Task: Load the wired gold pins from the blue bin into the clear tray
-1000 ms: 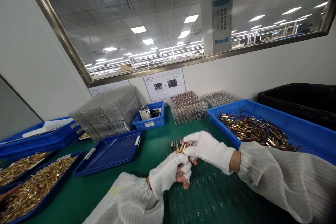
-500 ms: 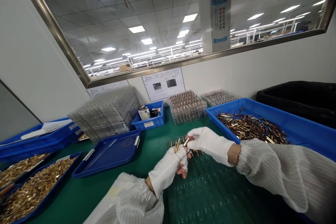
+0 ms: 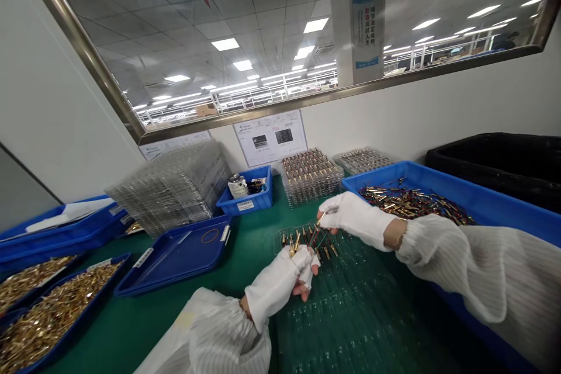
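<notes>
My left hand [image 3: 283, 280], in a white fingerless glove, is closed around several small brass parts [image 3: 295, 243] with wires, above the clear plastic tray [image 3: 324, 321]. My right hand [image 3: 356, 219], gloved the same way, pinches one thin brass part with wires [image 3: 321, 220] a little higher and to the right. Thin red and dark wires run down from it toward my left fingers. Under and behind my hands, brass parts with dark wires [image 3: 326, 252] lie in the far rows of the tray; bare slots show in its nearer rows.
To the right is a blue bin [image 3: 416, 172] of wired brass parts, with a black-lined container [image 3: 495, 158] behind. Filled trays [image 3: 310, 178] and clear trays [image 3: 170, 181] are stacked at the back. Blue trays of brass pieces [image 3: 56, 310] and a flat blue tray [image 3: 175, 257] lie left.
My right hand has moved up and to the right, away from my left hand, drawing the brass part out so its wires show. My left hand has stayed nearly in place.
</notes>
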`<state>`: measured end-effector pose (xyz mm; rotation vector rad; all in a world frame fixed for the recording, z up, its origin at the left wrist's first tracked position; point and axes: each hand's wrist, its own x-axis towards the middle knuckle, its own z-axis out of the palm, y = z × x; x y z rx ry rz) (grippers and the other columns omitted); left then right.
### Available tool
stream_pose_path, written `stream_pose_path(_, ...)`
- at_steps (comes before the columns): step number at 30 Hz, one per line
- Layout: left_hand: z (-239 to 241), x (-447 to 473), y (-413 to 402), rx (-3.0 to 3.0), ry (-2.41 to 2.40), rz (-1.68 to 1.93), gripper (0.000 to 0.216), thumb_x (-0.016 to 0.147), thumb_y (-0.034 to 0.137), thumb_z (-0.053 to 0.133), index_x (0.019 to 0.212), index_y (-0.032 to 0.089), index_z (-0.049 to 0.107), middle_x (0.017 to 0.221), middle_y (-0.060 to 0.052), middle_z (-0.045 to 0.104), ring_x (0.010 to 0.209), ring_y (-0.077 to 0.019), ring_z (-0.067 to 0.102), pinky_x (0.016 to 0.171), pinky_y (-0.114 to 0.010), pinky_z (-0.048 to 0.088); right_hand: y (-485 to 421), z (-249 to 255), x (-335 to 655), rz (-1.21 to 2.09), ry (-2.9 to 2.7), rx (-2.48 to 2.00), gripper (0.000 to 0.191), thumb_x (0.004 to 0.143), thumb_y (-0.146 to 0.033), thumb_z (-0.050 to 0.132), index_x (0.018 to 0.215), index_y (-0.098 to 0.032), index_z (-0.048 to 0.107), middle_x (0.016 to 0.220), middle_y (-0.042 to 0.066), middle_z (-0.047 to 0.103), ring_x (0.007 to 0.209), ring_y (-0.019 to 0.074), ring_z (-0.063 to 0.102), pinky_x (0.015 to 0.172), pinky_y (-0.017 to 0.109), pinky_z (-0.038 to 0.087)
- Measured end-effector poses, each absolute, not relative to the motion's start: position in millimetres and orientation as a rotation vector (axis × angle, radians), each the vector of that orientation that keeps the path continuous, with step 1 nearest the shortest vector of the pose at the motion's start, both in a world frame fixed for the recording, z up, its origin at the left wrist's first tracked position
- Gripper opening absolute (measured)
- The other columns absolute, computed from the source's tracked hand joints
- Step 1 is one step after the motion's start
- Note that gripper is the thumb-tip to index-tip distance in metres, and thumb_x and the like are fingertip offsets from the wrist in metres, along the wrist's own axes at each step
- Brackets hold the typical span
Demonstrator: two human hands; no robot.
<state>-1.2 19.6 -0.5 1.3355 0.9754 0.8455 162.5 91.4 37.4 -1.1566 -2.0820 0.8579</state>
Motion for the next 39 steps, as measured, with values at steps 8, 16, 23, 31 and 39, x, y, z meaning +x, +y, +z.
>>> stream_pose_path(8,-2.7,1.1,26.2,1.182,1.207,0.877,0.026,0.07,0.042,0.045,0.069,0.016,0.044,0.039,0.01,0.031,0.029,-0.0036,0.025,0.031,-0.019,0.033,112.9,38.1,196.6,0.197,-2.346,-1.212,0.015,0.072,-0.011,0.043,0.077,-0.014,0.058,0.085,0.009,0.057,0.087,0.0191,0.047,0.079,0.029,0.032)
stream_pose_path(16,4.8,0.9,28.2,1.099,1.179,0.868,0.015,0.072,0.032,0.041,0.068,0.017,0.043,0.039,0.01,0.026,0.029,-0.0042,0.024,0.032,-0.019,0.032,91.3,21.2,180.7,0.209,-2.684,-1.131,0.013,0.064,-0.011,0.052,0.064,-0.019,0.062,0.076,0.003,0.06,0.075,0.0158,0.054,0.066,0.022,0.038)
stream_pose_path(23,9.4,-1.0,24.9,1.112,1.059,0.877,0.011,0.071,0.022,0.036,0.072,0.016,0.045,0.044,0.009,0.027,0.032,-0.0043,0.024,0.036,-0.02,0.034,90.9,26.4,191.2,0.358,-2.611,-1.243,0.022,0.051,-0.003,0.056,0.054,-0.023,0.063,0.06,-0.001,0.06,0.061,0.014,0.055,0.056,0.02,0.038)
stream_pose_path(31,5.4,-3.7,24.1,1.164,1.033,0.927,0.016,0.076,0.027,0.036,0.076,0.015,0.047,0.048,0.008,0.03,0.034,-0.0038,0.028,0.039,-0.021,0.036,95.7,28.5,192.7,0.395,-2.569,-1.25,0.02,0.053,-0.007,0.054,0.061,-0.022,0.064,0.062,-0.001,0.059,0.061,0.0137,0.054,0.056,0.021,0.038)
stream_pose_path(39,-21.1,-4.5,38.7,1.391,1.075,0.991,0.037,0.076,0.043,0.037,0.056,0.014,0.048,0.031,0.006,0.032,0.027,-0.0068,0.034,0.033,-0.019,0.029,60.9,34.2,153.5,1.301,-2.051,-0.93,0.013,0.064,-0.021,0.05,0.074,-0.015,0.055,0.059,-0.001,0.054,0.044,0.0072,0.044,0.038,0.017,0.036)
